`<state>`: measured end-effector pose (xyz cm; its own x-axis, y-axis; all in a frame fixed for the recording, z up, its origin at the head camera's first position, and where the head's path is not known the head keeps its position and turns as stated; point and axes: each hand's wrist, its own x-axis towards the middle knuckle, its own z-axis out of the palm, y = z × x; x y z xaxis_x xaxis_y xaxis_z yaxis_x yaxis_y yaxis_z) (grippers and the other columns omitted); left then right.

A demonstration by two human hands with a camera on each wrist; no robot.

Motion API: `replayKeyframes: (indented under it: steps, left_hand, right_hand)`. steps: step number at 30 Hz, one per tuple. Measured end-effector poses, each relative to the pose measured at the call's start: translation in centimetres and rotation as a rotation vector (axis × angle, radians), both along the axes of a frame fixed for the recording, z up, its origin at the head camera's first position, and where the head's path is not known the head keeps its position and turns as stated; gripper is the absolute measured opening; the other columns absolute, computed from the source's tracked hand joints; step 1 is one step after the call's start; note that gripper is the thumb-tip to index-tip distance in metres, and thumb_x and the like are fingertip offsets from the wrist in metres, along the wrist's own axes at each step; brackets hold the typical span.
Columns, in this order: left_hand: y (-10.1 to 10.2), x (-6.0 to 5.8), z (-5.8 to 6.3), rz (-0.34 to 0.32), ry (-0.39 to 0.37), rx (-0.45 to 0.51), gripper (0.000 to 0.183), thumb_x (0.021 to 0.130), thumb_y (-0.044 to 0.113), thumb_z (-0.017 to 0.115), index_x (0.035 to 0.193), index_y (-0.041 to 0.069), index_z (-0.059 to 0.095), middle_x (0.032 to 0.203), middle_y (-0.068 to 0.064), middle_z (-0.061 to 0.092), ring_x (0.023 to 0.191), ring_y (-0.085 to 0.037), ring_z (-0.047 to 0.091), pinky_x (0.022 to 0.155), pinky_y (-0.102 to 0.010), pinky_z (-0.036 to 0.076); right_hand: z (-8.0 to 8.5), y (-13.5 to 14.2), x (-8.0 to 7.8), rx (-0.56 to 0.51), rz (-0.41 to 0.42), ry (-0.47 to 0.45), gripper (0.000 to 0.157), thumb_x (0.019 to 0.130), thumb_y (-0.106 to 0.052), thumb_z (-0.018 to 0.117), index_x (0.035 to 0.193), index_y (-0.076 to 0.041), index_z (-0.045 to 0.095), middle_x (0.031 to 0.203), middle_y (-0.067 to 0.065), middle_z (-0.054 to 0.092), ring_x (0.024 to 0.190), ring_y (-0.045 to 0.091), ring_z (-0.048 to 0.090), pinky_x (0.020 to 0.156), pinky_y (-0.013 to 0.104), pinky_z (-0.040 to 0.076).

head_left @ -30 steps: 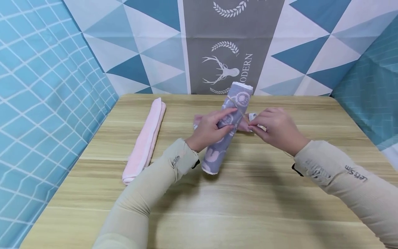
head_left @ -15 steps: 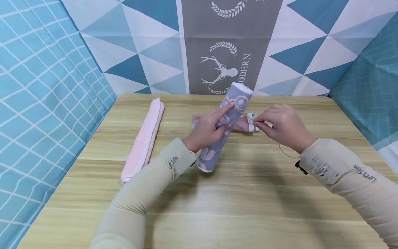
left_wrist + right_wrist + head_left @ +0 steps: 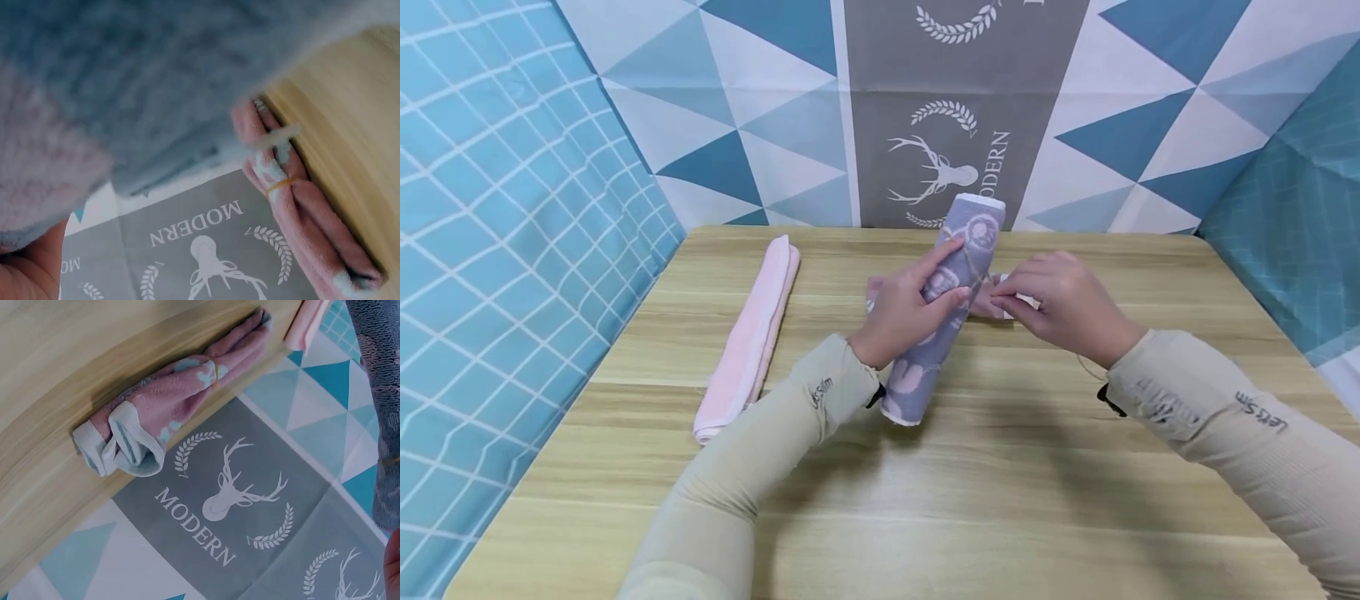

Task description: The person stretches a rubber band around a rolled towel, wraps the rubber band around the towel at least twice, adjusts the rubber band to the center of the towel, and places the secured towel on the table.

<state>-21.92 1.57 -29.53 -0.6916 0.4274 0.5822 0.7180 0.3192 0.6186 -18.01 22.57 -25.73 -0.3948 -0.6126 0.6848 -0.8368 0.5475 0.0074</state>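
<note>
My left hand (image 3: 910, 310) grips a rolled grey-purple towel (image 3: 908, 385) with pale pink patterns, its fingers and thumb around the middle. The roll is held tilted above the table, its top end leaning right. Around the upper part runs a thin tan rubber band (image 3: 976, 265), drawn out to the right. Thumb and forefinger of my right hand (image 3: 1063, 304) pinch its end beside the roll. Close up, the same towel (image 3: 156, 75) fills the top of the left wrist view, blurred. At the right wrist view's edge the roll (image 3: 378, 394) shows partly.
Behind the roll lies a dusky pink towel (image 3: 169, 400), cinched at its middle by a rubber band (image 3: 215, 372). A folded light pink towel (image 3: 748, 342) lies at the left of the wooden table (image 3: 970, 517). Near my right wrist hangs a thin loop (image 3: 1093, 368).
My right hand pulled the band out to the right, then came back left toward the roll. The roll shifted slightly in my left hand, which keeps its grip.
</note>
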Motion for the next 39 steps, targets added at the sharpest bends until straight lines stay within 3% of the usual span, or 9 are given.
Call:
replayKeyframes:
  steps: [4, 6, 10, 16, 21, 25, 28, 32, 39]
  left_hand:
    - [-0.1, -0.5, 0.1, 0.068, 0.064, 0.059, 0.047, 0.085, 0.011, 0.067, 0.131, 0.004, 0.056, 0.101, -0.021, 0.067, 0.073, -0.022, 0.062, 0.060, -0.026, 0.049]
    - [-0.3, -0.7, 0.1, 0.103, 0.103, 0.080, 0.044, 0.084, 0.009, 0.067, 0.127, 0.002, 0.060, 0.104, -0.021, 0.068, 0.077, -0.024, 0.064, 0.064, -0.027, 0.051]
    - [-0.7, -1.1, -0.2, 0.127, 0.156, 0.092, 0.040, 0.083, 0.003, 0.066, 0.123, 0.000, 0.063, 0.107, -0.021, 0.067, 0.084, -0.026, 0.065, 0.070, -0.028, 0.053]
    - [-2.0, -1.8, -0.3, 0.181, 0.230, 0.070, 0.036, 0.083, 0.002, 0.066, 0.119, 0.000, 0.066, 0.101, -0.021, 0.068, 0.083, -0.028, 0.064, 0.070, -0.035, 0.053]
    - [-3.7, -2.3, -0.4, 0.224, 0.254, 0.089, 0.036, 0.081, -0.003, 0.065, 0.117, 0.000, 0.067, 0.099, -0.022, 0.067, 0.083, -0.030, 0.063, 0.072, -0.040, 0.052]
    - [-4.1, -2.6, -0.5, 0.222, 0.292, 0.072, 0.036, 0.081, -0.003, 0.063, 0.116, -0.001, 0.067, 0.094, -0.022, 0.067, 0.078, -0.030, 0.061, 0.068, -0.041, 0.051]
    - [-4.1, -2.5, -0.5, 0.213, 0.317, 0.050, 0.036, 0.081, -0.004, 0.061, 0.117, -0.001, 0.067, 0.089, -0.021, 0.066, 0.073, -0.030, 0.059, 0.064, -0.041, 0.050]
    - [-4.2, -2.0, -0.6, 0.207, 0.336, 0.033, 0.038, 0.080, -0.006, 0.060, 0.117, -0.001, 0.066, 0.081, -0.019, 0.063, 0.066, -0.028, 0.055, 0.057, -0.039, 0.048]
    - [-4.6, -1.0, -0.3, 0.198, 0.394, 0.079, 0.037, 0.080, -0.006, 0.061, 0.116, -0.002, 0.066, 0.078, -0.018, 0.062, 0.063, -0.025, 0.053, 0.053, -0.036, 0.046]
  right_hand:
    - [0.2, 0.2, -0.1, -0.030, 0.012, 0.000, 0.019, 0.065, 0.012, 0.078, 0.081, 0.004, 0.071, 0.075, 0.012, 0.069, 0.068, 0.026, 0.063, 0.064, 0.044, 0.048]
    - [0.3, 0.2, 0.0, -0.046, 0.022, -0.022, 0.007, 0.079, 0.000, 0.075, 0.081, 0.005, 0.070, 0.079, 0.014, 0.069, 0.074, 0.028, 0.063, 0.068, 0.042, 0.048]
    - [0.3, -0.2, 0.6, -0.096, 0.066, -0.141, 0.044, 0.096, -0.034, 0.054, 0.081, 0.005, 0.068, 0.090, 0.017, 0.068, 0.086, 0.031, 0.064, 0.078, 0.025, 0.048]
    - [0.3, -0.6, 1.4, -0.231, 0.126, -0.322, 0.016, 0.090, -0.011, 0.065, 0.082, 0.003, 0.066, 0.099, 0.020, 0.069, 0.102, 0.019, 0.064, 0.092, 0.015, 0.042]
    - [0.2, -1.1, 1.2, -0.280, 0.179, -0.349, 0.031, 0.093, -0.024, 0.060, 0.080, 0.005, 0.064, 0.084, 0.017, 0.068, 0.091, 0.004, 0.060, 0.081, 0.016, 0.045]
    - [0.2, -1.2, 0.7, -0.218, 0.063, -0.191, 0.002, 0.083, 0.007, 0.068, 0.083, 0.007, 0.065, 0.078, 0.014, 0.066, 0.073, 0.016, 0.051, 0.062, 0.021, 0.038]
    - [0.3, -0.9, 0.1, -0.117, -0.068, 0.046, 0.019, 0.074, 0.018, 0.064, 0.088, 0.006, 0.070, 0.067, 0.014, 0.062, 0.061, 0.023, 0.047, 0.053, 0.029, 0.034]
    - [0.2, -0.6, -0.3, 0.023, -0.199, 0.289, 0.021, 0.075, 0.013, 0.060, 0.085, 0.001, 0.073, 0.056, 0.013, 0.055, 0.051, 0.028, 0.045, 0.045, 0.036, 0.035]
    - [0.5, -0.8, 0.2, 0.115, -0.412, 0.346, 0.014, 0.081, 0.003, 0.061, 0.088, 0.003, 0.074, 0.068, 0.017, 0.064, 0.055, 0.032, 0.051, 0.045, 0.038, 0.036]
